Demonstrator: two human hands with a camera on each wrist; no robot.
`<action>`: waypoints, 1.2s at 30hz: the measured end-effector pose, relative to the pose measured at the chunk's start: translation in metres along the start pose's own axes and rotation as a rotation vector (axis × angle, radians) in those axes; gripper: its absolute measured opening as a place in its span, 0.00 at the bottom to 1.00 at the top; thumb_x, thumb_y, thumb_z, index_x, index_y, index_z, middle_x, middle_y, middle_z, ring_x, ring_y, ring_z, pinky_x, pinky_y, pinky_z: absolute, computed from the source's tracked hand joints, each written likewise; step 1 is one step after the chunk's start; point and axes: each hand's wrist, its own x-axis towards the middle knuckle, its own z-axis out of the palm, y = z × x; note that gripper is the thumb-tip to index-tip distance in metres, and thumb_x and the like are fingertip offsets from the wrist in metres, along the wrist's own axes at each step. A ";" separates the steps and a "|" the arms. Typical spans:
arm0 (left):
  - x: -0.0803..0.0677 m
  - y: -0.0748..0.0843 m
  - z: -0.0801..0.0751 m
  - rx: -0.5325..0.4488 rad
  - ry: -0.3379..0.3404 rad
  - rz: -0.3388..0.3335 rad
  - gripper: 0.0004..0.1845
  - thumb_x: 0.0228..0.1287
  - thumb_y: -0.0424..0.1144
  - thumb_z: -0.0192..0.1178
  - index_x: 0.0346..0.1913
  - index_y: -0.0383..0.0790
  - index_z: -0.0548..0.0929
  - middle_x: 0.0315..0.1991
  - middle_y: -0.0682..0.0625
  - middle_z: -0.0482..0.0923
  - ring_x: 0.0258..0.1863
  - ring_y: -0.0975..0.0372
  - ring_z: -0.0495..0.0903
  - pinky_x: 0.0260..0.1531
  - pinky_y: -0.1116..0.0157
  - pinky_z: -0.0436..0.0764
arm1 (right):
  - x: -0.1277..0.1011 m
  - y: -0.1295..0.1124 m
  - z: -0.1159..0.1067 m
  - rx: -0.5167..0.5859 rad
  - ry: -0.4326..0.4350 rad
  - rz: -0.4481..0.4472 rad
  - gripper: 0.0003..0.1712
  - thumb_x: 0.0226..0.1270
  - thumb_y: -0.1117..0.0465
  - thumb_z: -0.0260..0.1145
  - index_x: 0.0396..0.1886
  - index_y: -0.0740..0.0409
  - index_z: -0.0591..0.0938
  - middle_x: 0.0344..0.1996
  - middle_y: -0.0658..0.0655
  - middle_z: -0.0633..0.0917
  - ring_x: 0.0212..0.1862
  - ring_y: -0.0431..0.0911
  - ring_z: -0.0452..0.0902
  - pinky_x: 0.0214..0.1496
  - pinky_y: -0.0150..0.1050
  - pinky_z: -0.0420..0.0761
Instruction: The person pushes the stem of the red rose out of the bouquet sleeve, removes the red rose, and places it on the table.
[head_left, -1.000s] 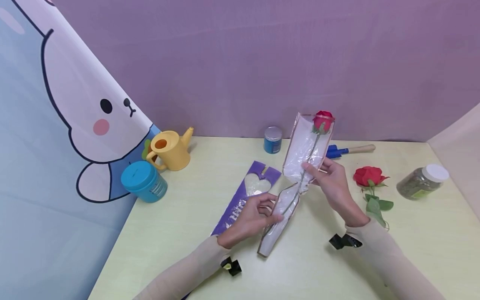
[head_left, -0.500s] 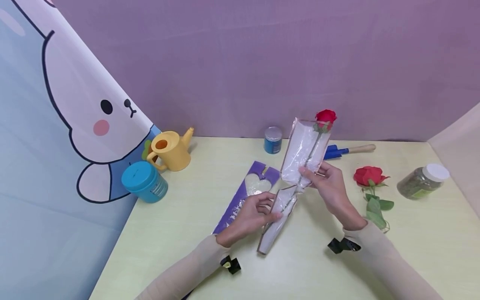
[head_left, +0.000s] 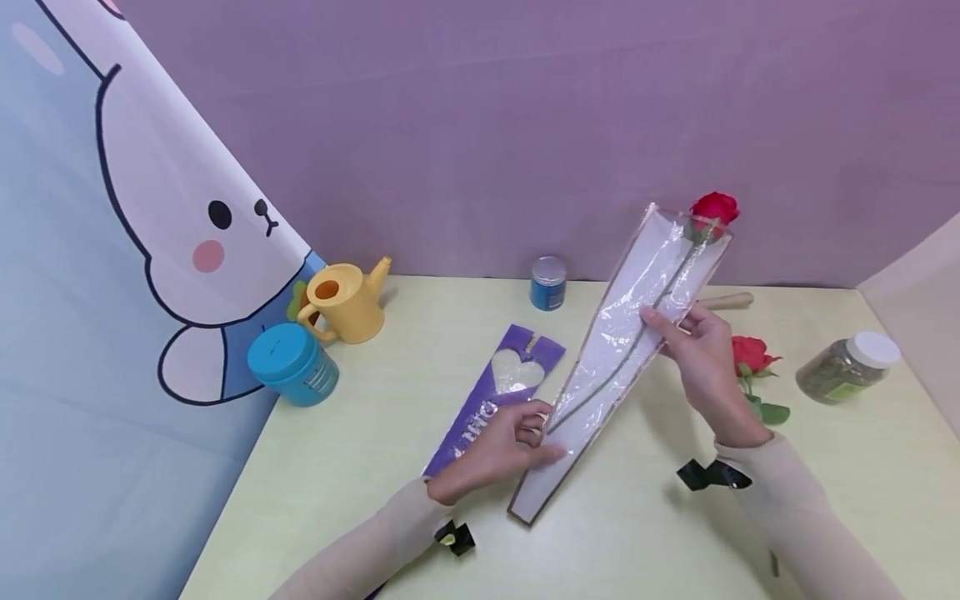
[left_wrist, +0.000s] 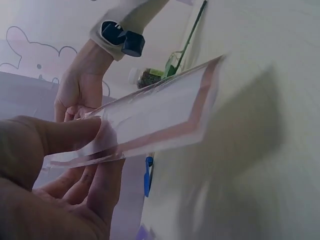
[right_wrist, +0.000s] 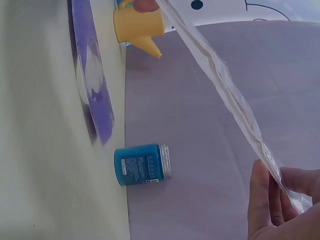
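Backdrop stuff first: far left on the table (head_left: pixel 420 350) there's a teal tub (head_left: pixel 292 365) and a yellow watering can (head_left: pixel 347 300), both sitting by the bunny curtain (head_left: pixel 150 250). Moving right, a purple sleeve (head_left: pixel 495 400) with a heart window lies flat, and a small blue jar (head_left: pixel 548 282) stands at the far edge by the wall.

Left hand (head_left: pixel 504 444) is near the middle, thumb and fingers pinching the low narrow end of the clear wrapper (head_left: pixel 622 358). The wrapper's tip touches the table just right of that hand, and the rest slants up and away to the right. The rose (head_left: pixel 714 208) pokes out of the wide top end, stem running down inside.

Right hand (head_left: pixel 703 360) grips the wrapper higher up, fingers curled around its right edge, just below the bloom. A second rose (head_left: pixel 752 358) lies on the table right behind that hand, partly hidden. Far right there's a jar with a white lid (head_left: pixel 847 367).
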 end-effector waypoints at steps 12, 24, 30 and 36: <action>0.017 0.017 -0.011 0.041 0.048 0.090 0.27 0.67 0.38 0.71 0.67 0.42 0.78 0.51 0.39 0.87 0.41 0.65 0.87 0.42 0.68 0.87 | -0.004 0.002 0.004 -0.091 -0.016 0.045 0.22 0.69 0.58 0.74 0.60 0.55 0.80 0.40 0.41 0.91 0.39 0.34 0.90 0.43 0.30 0.88; 0.018 0.015 -0.006 0.018 0.093 0.055 0.18 0.66 0.34 0.71 0.57 0.35 0.83 0.46 0.36 0.90 0.33 0.69 0.85 0.36 0.72 0.85 | -0.012 0.012 0.012 -0.285 -0.061 0.072 0.33 0.71 0.53 0.73 0.68 0.64 0.74 0.42 0.37 0.88 0.40 0.32 0.89 0.44 0.30 0.88; 0.014 0.012 -0.005 0.021 0.046 0.026 0.17 0.67 0.36 0.70 0.56 0.36 0.85 0.48 0.38 0.90 0.35 0.67 0.87 0.35 0.68 0.88 | -0.014 0.015 0.013 -0.313 -0.102 0.092 0.26 0.73 0.54 0.71 0.63 0.60 0.77 0.42 0.38 0.88 0.40 0.33 0.89 0.45 0.30 0.88; 0.011 0.013 -0.005 -0.046 0.006 0.037 0.21 0.68 0.35 0.70 0.62 0.35 0.82 0.52 0.34 0.88 0.41 0.58 0.91 0.38 0.63 0.90 | -0.015 0.013 0.009 -0.330 -0.120 0.073 0.35 0.75 0.50 0.68 0.73 0.63 0.72 0.47 0.38 0.85 0.44 0.31 0.87 0.47 0.29 0.88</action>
